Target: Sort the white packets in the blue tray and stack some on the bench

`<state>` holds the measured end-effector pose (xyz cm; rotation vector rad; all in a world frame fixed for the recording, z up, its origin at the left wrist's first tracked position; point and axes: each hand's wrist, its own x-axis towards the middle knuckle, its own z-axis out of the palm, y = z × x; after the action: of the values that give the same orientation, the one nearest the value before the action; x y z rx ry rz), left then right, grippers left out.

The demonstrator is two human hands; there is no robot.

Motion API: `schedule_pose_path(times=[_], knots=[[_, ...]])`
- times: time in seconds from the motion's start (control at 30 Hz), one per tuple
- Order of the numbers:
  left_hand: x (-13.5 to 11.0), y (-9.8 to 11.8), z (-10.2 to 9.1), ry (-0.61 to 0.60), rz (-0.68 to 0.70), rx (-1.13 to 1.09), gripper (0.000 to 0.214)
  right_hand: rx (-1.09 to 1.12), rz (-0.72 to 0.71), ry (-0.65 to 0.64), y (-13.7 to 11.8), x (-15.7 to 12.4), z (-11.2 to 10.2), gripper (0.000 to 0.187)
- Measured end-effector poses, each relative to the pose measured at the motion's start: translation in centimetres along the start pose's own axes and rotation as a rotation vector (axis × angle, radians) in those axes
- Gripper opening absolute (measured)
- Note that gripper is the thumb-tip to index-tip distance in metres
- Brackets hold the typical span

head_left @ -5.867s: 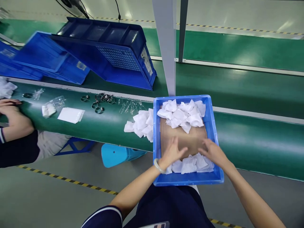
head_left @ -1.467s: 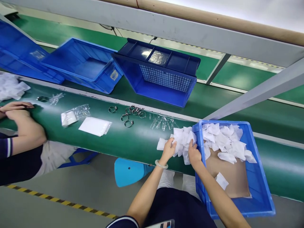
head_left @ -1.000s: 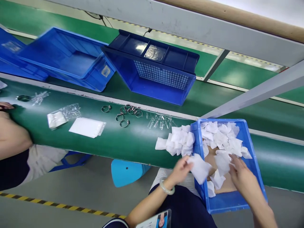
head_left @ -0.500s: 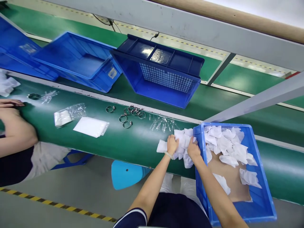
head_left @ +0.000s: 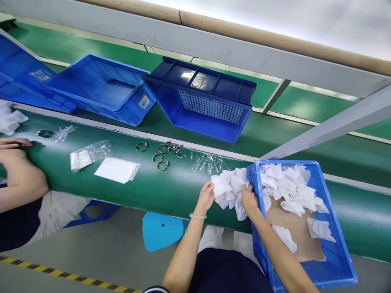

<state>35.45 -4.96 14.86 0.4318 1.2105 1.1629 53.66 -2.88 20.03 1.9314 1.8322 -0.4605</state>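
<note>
My left hand (head_left: 206, 197), with a pale bracelet at the wrist, pinches the edge of a small white packet (head_left: 221, 185) at the left side of a heap. The heap of soft white packets (head_left: 236, 187) lies on the green conveyor belt (head_left: 171, 185), against a blue bin. On the heap's right side is my right hand (head_left: 249, 199), its fingers curled closed at the packets beside the bin wall. Several similar white packets (head_left: 287, 187) lie inside the blue bin (head_left: 334, 203), over a brown cardboard sheet (head_left: 305, 236).
Small clear plastic pieces (head_left: 209, 162) and metal hose clamps (head_left: 163, 165) lie left of the heap. Further left are a white stack (head_left: 117, 170) and a bagged white item (head_left: 81, 159). Blue crates (head_left: 210, 126) stand behind. A co-worker's arm (head_left: 21, 175) rests at left.
My left hand has moved left and slightly down, and a white packet is now lifted at its fingertips. My right hand stays near the bin wall, its fingers more curled.
</note>
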Motion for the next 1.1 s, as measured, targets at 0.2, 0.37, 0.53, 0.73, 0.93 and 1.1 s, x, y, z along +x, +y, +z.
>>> schedule_pose_path(times=[0.2, 0.37, 0.53, 0.73, 0.93, 1.1], knots=[[-2.9, 3.1, 3.2, -0.087, -0.018, -0.143, 0.030, 0.121, -0.106, 0.112, 5.6, -5.7, -5.9, 0.032], [-6.8, 3.1, 10.9, -0.550, 0.082, 0.129, 0.041, 0.039, 0.025, 0.403, 13.7, -10.1, -10.5, 0.040], [-6.1, -0.7, 9.3, -0.326, 0.378, 0.909, 0.057, 0.186, -0.184, 0.231, 8.6, -6.8, -8.9, 0.040], [-2.2, -5.6, 3.6, -0.169, 0.239, 1.049, 0.042, 0.175, -0.168, -0.018, -1.1, 3.3, -1.9, 0.048], [-2.9, -4.9, 1.4, -0.128, 0.242, 0.808, 0.026, 0.292, -0.131, 0.004, -0.1, 3.7, 0.9, 0.025], [-4.6, -3.8, -0.3, 0.029, 0.126, 0.474, 0.029, 0.571, -0.250, 0.109, 3.6, -0.5, -1.5, 0.026]])
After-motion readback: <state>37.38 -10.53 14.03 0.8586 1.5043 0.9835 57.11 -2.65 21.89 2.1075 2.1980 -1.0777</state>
